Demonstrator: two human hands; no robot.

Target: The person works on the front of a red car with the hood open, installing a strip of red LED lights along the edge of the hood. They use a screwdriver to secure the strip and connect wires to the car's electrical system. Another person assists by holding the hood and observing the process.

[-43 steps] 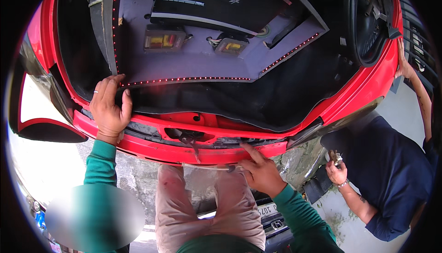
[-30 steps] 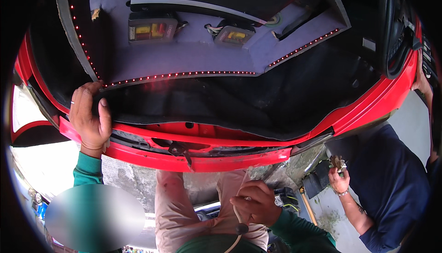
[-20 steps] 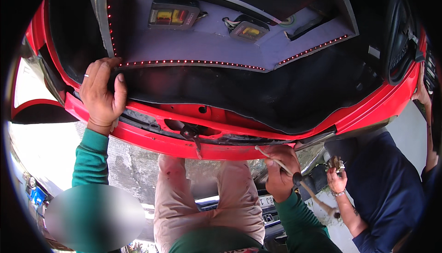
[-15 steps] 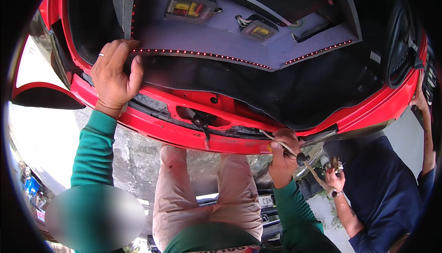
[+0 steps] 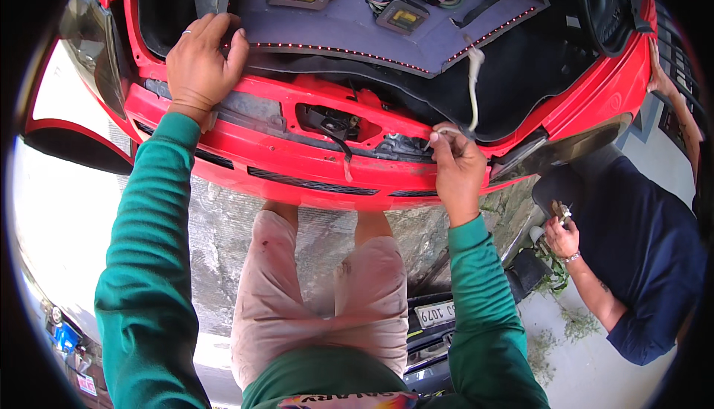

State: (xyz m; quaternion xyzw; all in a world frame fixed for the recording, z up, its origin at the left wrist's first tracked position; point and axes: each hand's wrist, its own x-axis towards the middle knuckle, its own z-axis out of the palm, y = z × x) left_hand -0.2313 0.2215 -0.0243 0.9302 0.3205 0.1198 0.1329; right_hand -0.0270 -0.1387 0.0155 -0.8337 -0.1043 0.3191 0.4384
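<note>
The car body [image 5: 312, 160] is bright red, its boot lining [image 5: 349, 30] grey edged with red dots; sleeves [image 5: 149, 245] are green, the cord [image 5: 473, 89] white.

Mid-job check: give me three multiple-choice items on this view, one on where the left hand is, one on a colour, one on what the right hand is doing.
1. Where does the left hand rest?
A. on the upper edge of the red car body
B. on the ground
C. on the other person's arm

2. What colour are the person's sleeves?
A. white
B. green
C. yellow

3. What is the right hand doing?
A. hanging free
B. lying flat and open
C. pinching a pale cable

Answers: 1 A, the palm lies on the body's rim; 2 B, both forearms are in green; 3 C, the fingertips close on the cable's lower end.
</note>
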